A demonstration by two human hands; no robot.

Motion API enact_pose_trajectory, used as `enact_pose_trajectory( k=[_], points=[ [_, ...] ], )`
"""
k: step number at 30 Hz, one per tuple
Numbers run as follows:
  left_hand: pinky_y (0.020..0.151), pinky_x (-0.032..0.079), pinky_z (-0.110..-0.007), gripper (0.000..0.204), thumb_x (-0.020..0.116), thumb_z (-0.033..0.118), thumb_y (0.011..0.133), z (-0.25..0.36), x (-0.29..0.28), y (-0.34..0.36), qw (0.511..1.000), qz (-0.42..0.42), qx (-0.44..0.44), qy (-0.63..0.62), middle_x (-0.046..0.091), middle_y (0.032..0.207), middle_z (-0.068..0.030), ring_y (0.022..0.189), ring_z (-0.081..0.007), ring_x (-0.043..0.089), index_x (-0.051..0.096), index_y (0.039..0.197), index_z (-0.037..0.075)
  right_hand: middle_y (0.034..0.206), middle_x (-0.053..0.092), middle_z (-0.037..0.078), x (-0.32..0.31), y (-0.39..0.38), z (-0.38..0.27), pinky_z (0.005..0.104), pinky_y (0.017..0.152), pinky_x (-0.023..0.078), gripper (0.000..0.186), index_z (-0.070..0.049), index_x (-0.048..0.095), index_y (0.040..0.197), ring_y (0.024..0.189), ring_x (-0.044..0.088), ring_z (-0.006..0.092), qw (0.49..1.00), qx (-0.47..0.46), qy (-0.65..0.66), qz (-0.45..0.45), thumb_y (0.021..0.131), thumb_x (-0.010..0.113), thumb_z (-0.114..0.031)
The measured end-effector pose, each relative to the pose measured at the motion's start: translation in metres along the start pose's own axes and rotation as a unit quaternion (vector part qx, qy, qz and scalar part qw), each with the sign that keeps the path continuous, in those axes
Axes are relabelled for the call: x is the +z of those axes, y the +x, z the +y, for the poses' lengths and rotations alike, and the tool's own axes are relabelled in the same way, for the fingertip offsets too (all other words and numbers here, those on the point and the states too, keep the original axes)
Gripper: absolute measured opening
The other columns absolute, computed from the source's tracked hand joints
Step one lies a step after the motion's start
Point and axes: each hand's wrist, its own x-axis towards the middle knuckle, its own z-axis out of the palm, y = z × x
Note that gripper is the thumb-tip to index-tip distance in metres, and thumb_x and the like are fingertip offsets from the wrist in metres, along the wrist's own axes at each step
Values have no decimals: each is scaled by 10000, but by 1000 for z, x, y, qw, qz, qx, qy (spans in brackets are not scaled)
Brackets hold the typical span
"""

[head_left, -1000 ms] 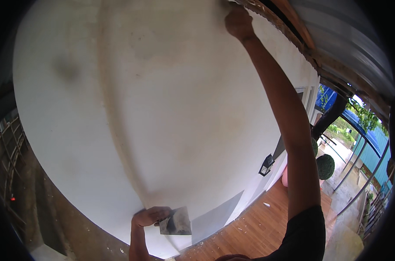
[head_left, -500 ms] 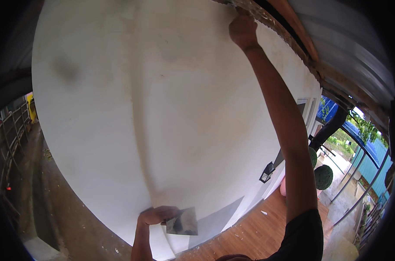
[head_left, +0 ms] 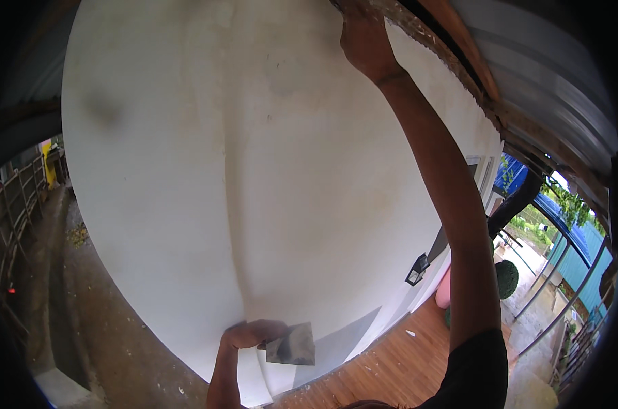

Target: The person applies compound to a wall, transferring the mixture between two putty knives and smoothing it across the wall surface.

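Observation:
My left hand [head_left: 254,332], low in front of the white wall [head_left: 316,191], is closed on a flat, square putty scraper [head_left: 292,345]. Grey smears mark its blade, and the fingers hide most of its grip. Raised high on the right, my right hand [head_left: 369,42] is closed against the top of the wall, close to its rough upper edge. A dark bit shows beside its fingers at the picture's border; what it holds is hidden. A vertical ridge [head_left: 234,177] runs down the wall between faint stains.
Wooden roof beams [head_left: 462,41] and metal roofing sheets [head_left: 541,75] hang just over the wall's top. A black wall lamp [head_left: 416,270] juts out lower right. Below lies a wood-look floor [head_left: 404,361]; a fence [head_left: 16,204] stands far left.
My right hand has moved up and slightly left along the wall's top. The left hand and scraper have shifted a little to the right. The view has turned slightly.

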Motion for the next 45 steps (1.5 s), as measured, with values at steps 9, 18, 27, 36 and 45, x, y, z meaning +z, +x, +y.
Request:
enact_pose_trajectory(
  k=[9,18,27,36,45],
  points=[
    [494,338,-222,313,421,269,1056,-20,-7,-4,998,6,64,-18,458,673,44,556,-55,403,629,1091,38,1275,553,155,-8,-107,-68,437,1033,373,520,-30,527,1304,1162,522,316,990,-125,69,-16,793,527,69],
    [480,338,-230,300,450,262,1045,-10,2,-8,996,21,81,4,443,658,39,542,-65,399,641,1028,31,1300,580,202,2,17,-32,465,1065,392,450,-21,524,1329,1246,523,328,994,-98,-2,57,888,469,47],
    [477,357,-240,299,450,266,1044,-26,-6,-1,997,50,60,15,504,682,29,538,-64,437,632,1025,30,1380,541,104,-43,-182,-30,413,1065,369,541,-39,541,1331,1299,480,277,982,-146,58,-108,809,538,104],
    [487,386,-240,360,438,341,1054,-38,62,-21,981,155,-18,-115,535,709,16,559,-68,464,593,1122,23,1288,585,144,-201,-710,-174,403,1008,439,462,4,498,1370,1193,547,292,608,757,239,-1,1005,486,-280],
    [559,401,-232,353,401,342,1065,-154,234,-33,906,315,-26,-280,547,782,26,633,-67,474,570,1148,43,1214,604,113,-255,-870,-283,391,851,498,473,-60,475,1372,1080,595,250,16,894,449,6,940,545,-240]
  ],
)
